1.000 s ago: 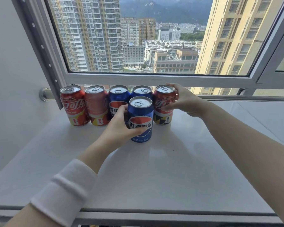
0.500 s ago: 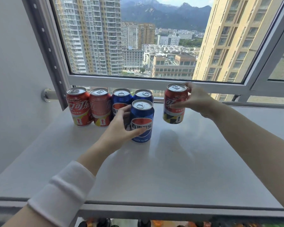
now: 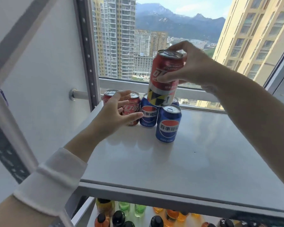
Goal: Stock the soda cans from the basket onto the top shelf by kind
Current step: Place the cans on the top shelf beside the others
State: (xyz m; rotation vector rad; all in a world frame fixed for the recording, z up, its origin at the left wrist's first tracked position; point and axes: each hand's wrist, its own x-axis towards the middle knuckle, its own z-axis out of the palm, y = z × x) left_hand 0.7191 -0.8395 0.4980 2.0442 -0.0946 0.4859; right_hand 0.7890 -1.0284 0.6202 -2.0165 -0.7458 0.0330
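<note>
Above the white top shelf point(image 3: 203, 153), a red cola can point(image 3: 166, 79) is gripped by the right hand point(image 3: 193, 66), tilted over a blue Pepsi can point(image 3: 168, 125). In front of two shelved red cans point(image 3: 133, 106), the left hand point(image 3: 115, 113) is held spread, grasping nothing.

A white top shelf point(image 3: 187, 161) set against a high-rise window carries five upright soda cans, all grouped at its back left. The far-left red cola can point(image 3: 107, 95) and a second red cola can point(image 3: 133, 104) stand side by side. Just right of them is a blue Pepsi can point(image 3: 148, 117), with another Pepsi can point(image 3: 175, 101) mostly hidden behind. The front Pepsi can point(image 3: 168, 126) stands nearer the shelf's middle. Below the front edge, a lower shelf point(image 3: 84, 210) holds capped drink bottles point(image 3: 118, 217).
</note>
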